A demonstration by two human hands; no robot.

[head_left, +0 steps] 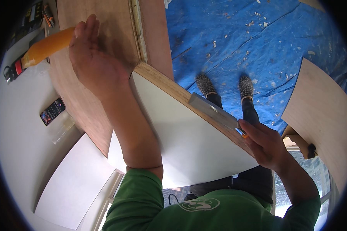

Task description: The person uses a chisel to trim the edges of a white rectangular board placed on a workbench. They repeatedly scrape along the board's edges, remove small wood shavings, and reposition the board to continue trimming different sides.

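Right hand [266, 148] pinches a flat grey metal tool [216, 110], ahead-left along a white-faced, wood-edged board [185, 134], apparently dressing its edge; left hand [91, 59] extended, fingers together; next stroke likely needs level contact.

The left hand [91, 57] hides one end of the long orange bottle-shaped object [46, 48]. Details on the rectangular black phone [53, 111] are too small to tell.

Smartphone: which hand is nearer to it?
Left. In the picture, the left hand is above and right of the smartphone; the right hand is much farther right, across the white panel, holding a flat metal tool.
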